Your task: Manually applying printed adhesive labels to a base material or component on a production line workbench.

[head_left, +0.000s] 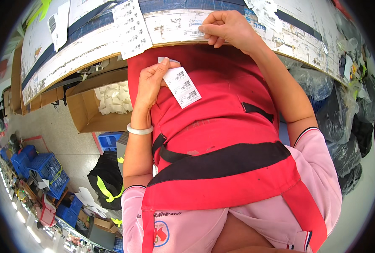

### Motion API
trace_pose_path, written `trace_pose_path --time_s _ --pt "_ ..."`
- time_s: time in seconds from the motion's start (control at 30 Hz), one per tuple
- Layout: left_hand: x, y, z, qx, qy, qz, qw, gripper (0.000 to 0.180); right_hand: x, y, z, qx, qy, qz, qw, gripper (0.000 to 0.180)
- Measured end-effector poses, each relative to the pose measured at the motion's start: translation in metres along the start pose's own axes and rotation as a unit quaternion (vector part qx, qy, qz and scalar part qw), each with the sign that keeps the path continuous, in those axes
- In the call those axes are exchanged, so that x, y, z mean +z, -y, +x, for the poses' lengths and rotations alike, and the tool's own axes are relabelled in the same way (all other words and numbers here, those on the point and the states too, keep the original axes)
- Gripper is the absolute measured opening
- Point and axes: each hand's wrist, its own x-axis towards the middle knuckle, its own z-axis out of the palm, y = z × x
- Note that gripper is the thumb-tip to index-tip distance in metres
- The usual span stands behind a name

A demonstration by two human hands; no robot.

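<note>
My left hand [153, 80] is closed on a short white strip of barcode labels [182, 87], pinched between thumb and fingers in front of the red apron [221, 105]. The strip hangs down and to the right, its printed side showing. At the near edge of the worn white table [170, 31], my right hand [232, 31] pinches a small white barcode label [194, 32] between thumb and forefinger. This label is at the table surface; whether it is stuck there I cannot tell. A longer sheet of barcode labels [132, 29] lies between the hands and overhangs the edge.
Dark straps [299, 24] lie across the table, with more label paper [59, 26] at left. Below stands a cardboard box [84, 107] of pale pieces. Blue crates [48, 173] and a black bundle with yellow strips [107, 179] are at left, plastic bags [335, 114] at right.
</note>
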Motion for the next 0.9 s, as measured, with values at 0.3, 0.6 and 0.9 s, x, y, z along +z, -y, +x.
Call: trace_pose_path --time_s 0.3,0.6,0.9 --pt "-0.0003 -0.0026 -0.0004 -0.009 0.008 0.001 1.0 0.038 0.0001 0.0013 0.0023 0.012 -0.008 -0.02 1.0 0.019" --pt "-0.0019 0.0009 0.0015 0.004 0.001 -0.002 1.0 0.04 -0.0009 -0.0026 0.0035 -0.003 0.007 0.004 1.0 0.019" --pt "-0.0024 0.002 0.0026 0.001 0.003 -0.012 1.0 0.039 -0.0007 -0.0031 0.0042 0.005 0.005 0.009 1.0 0.02"
